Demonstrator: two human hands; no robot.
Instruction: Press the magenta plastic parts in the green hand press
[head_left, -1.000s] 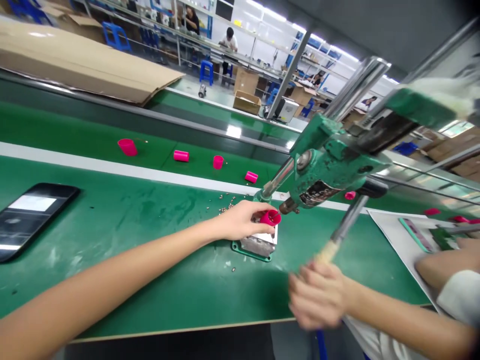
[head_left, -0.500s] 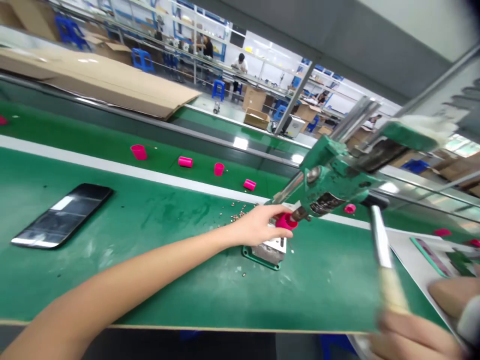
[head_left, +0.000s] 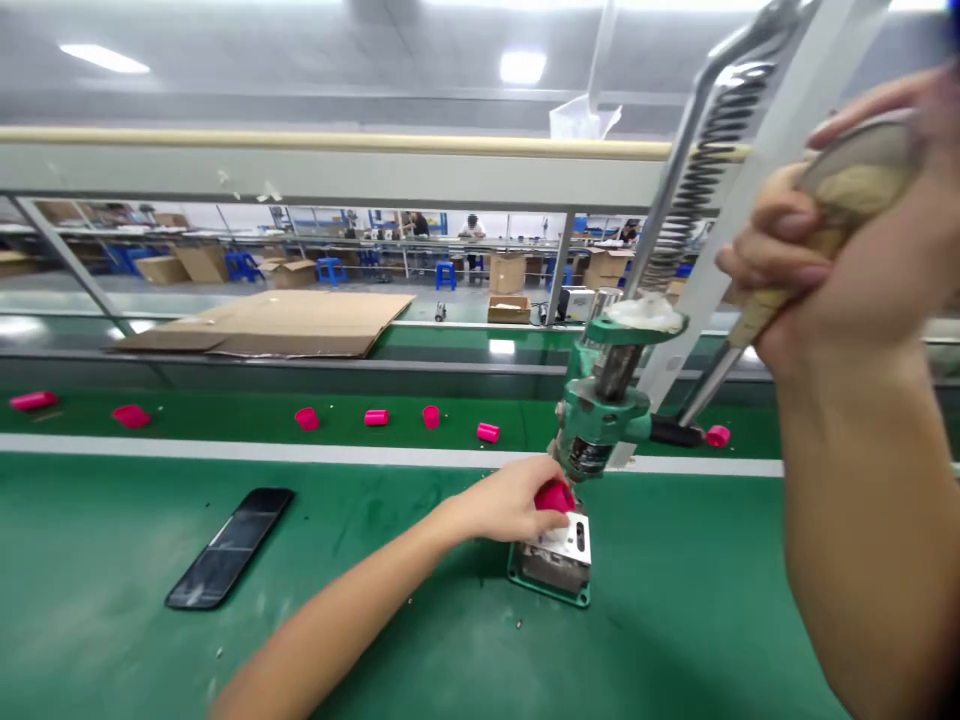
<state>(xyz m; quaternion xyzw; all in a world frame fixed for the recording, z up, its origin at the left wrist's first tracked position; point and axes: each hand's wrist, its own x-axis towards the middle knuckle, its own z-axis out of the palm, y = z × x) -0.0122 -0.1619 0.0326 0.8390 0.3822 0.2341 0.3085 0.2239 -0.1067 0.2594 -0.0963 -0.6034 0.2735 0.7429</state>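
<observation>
Pinching the pink cup (head_left: 553,497) between thumb and fingers, the left hand (head_left: 514,502) holds it by the white plate (head_left: 561,541) at the foot of the green press (head_left: 604,415); the right hand (head_left: 862,260), raised, wraps round the lever handle (head_left: 763,308); more pink cups (head_left: 376,417) sit beyond the white stripe (head_left: 225,450), and a dark phone-like slab (head_left: 231,550) rests on the surface (head_left: 420,660)

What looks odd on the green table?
Beyond the white strip, a pink cup lies on its side, though the cup right of it stands upright. A tiny bit lies loose near the press, perhaps dropped.
</observation>
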